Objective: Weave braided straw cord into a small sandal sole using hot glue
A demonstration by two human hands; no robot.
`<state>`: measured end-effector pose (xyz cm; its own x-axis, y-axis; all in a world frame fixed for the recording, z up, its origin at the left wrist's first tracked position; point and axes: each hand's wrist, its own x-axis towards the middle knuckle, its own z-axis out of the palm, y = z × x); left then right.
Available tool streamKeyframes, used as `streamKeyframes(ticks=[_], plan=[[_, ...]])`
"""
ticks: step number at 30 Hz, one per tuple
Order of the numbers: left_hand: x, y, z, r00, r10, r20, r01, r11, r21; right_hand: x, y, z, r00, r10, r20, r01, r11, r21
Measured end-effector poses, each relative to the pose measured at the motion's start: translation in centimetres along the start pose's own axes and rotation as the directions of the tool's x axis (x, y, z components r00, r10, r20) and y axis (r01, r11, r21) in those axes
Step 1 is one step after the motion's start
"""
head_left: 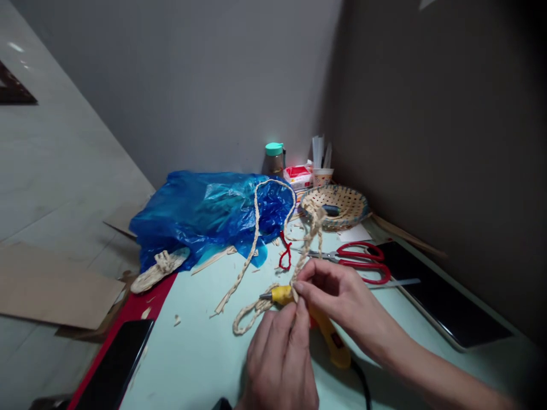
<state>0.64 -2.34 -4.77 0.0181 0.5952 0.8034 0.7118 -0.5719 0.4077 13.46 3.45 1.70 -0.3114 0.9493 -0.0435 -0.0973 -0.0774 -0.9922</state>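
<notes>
My left hand point(280, 356) and my right hand point(335, 287) meet fingertip to fingertip at the lower end of a braided straw cord point(302, 257). Both pinch it closed; the exact grip of the left fingers is partly hidden. The cord runs up from my fingers toward a frayed bunch near the basket. Beneath the hands lies a yellow glue gun point(329, 336), its nozzle pointing left and its middle covered by my fingers. A loop of braid point(241, 323) rests by the nozzle. Another long braid point(256, 219) arches over the table's middle.
Red-handled scissors point(363, 265) and a dark tablet point(444, 296) lie to the right. Behind are a woven basket point(356, 205), a tissue pack point(298, 176) and a bottle point(274, 159). Leftward are a blue plastic bag point(192, 210), a straw slipper point(158, 271) and a phone point(115, 364).
</notes>
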Motion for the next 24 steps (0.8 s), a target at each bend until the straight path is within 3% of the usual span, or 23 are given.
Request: streamKeyframes(ticks=[5, 9, 11, 12, 13, 14, 15, 16, 17, 20, 22, 24], plan=[[0.9, 0.0, -0.7, 0.993, 0.120, 0.001, -0.120, 0.993, -0.018, 0.1, 0.2, -0.2, 1.000, 0.001, 0.024, -0.001, 1.000, 0.005], [2.0, 0.4, -2.0, 0.997, 0.019, 0.072, -0.004, 0.978, -0.208, -0.1, 0.7, -0.8, 0.992, 0.054, 0.116, -0.054, 0.999, 0.001], [2.6, 0.4, -2.6, 0.983, -0.129, 0.129, 0.166, 0.923, -0.347, -0.3, 0.6, -0.9, 0.985, 0.075, 0.153, -0.074, 0.997, -0.013], [2.9, 0.4, -2.8, 0.945, -0.273, 0.178, 0.323, 0.858, -0.399, -0.5, 0.5, -0.8, 0.982, 0.085, 0.167, -0.082, 0.996, -0.023], [3.2, 0.3, -3.0, 0.873, -0.422, 0.247, 0.488, 0.754, -0.440, -0.6, 0.3, -0.7, 0.979, 0.096, 0.179, -0.091, 0.995, -0.035], [3.6, 0.2, -3.1, 0.772, -0.545, 0.328, 0.634, 0.614, -0.471, -0.8, 0.1, -0.5, 0.976, 0.107, 0.192, -0.100, 0.994, -0.046], [3.9, 0.0, -3.3, 0.675, -0.608, 0.418, 0.730, 0.470, -0.496, -0.9, -0.1, -0.2, 0.973, 0.117, 0.200, -0.108, 0.993, -0.054], [4.3, -0.1, -3.4, 0.605, -0.619, 0.501, 0.782, 0.346, -0.518, -1.0, -0.4, 0.0, 0.971, 0.124, 0.206, -0.114, 0.992, -0.059], [4.6, -0.3, -3.5, 0.567, -0.599, 0.565, 0.803, 0.250, -0.540, -1.1, -0.6, 0.2, 0.969, 0.126, 0.211, -0.116, 0.992, -0.059], [5.4, -0.7, -3.9, 0.516, -0.529, 0.674, 0.814, 0.058, -0.578, -1.2, -1.1, 0.4, 0.967, 0.111, 0.228, -0.104, 0.994, -0.044], [5.6, -0.7, -4.0, 0.490, -0.529, 0.693, 0.812, -0.012, -0.584, -1.3, -1.4, 0.4, 0.963, 0.106, 0.247, -0.101, 0.994, -0.035], [5.6, -0.7, -3.9, 0.479, -0.556, 0.679, 0.807, -0.027, -0.591, -1.2, -1.4, 0.5, 0.962, 0.101, 0.253, -0.097, 0.995, -0.028]])
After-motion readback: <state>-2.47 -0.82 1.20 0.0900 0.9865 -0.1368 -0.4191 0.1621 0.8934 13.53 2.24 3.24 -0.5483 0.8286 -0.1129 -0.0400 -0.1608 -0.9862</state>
